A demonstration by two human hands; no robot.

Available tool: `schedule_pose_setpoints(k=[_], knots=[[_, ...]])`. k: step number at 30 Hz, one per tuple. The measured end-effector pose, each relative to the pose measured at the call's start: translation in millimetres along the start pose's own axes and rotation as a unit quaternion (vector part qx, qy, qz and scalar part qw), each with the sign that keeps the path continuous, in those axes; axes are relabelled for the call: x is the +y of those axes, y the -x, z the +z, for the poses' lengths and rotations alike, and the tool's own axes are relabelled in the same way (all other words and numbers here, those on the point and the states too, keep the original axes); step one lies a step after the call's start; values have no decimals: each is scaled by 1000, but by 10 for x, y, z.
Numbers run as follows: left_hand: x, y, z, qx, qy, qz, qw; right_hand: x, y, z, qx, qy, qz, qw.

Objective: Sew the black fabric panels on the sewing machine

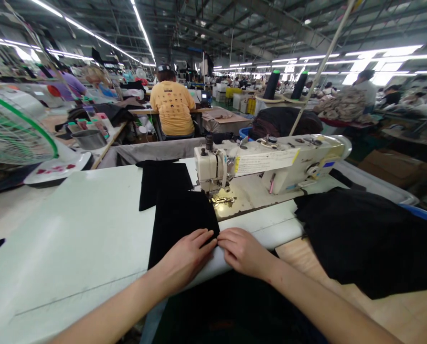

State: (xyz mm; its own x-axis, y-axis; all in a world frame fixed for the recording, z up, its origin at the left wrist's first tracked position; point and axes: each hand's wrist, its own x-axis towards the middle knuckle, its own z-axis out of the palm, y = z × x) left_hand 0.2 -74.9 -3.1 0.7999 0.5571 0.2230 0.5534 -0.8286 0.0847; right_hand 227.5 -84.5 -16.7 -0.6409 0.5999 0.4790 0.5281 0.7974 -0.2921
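Note:
A black fabric piece [183, 217] lies on the pale sewing table [91, 229], its far right edge beside the needle area of a sewing machine [213, 177]. My left hand [190, 255] rests on the near right part of this cloth, fingers pressed together at its edge. Close beside it, almost touching, my right hand [244, 251] pinches the same edge at the near right corner. The fingertips of both hands meet there and partly hide the cloth. Behind, another black fabric piece [165, 177] reaches under or against the first; which, I cannot tell.
Black cut fabric [371, 239] is heaped on a wooden board [314, 260] at right. At left stands a fan with a green rim [23, 114]. Two dark thread cones [272, 86] rise behind the machine. A person in a yellow shirt [172, 107] sits further back.

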Motion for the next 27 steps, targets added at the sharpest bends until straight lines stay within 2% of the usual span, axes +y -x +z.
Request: schedule_pose_setpoints(k=[7, 13, 18, 22, 27], knots=[[-316, -213, -43, 18, 17, -23, 999, 272, -269, 24, -3, 43, 5, 999], [-665, -394, -40, 14, 24, -49, 998, 468, -551, 66, -22, 117, 65, 991], [-897, -526, -31, 25, 43, -77, 996, 555, -701, 132, -14, 127, 100, 987], [-989, -543, 6, 45, 44, -98, 993, 467, -616, 132, 4, 120, 117, 986], [-1012, -515, 73, 63, 39, -136, 988, 281, -316, 94, 11, 106, 99, 989]])
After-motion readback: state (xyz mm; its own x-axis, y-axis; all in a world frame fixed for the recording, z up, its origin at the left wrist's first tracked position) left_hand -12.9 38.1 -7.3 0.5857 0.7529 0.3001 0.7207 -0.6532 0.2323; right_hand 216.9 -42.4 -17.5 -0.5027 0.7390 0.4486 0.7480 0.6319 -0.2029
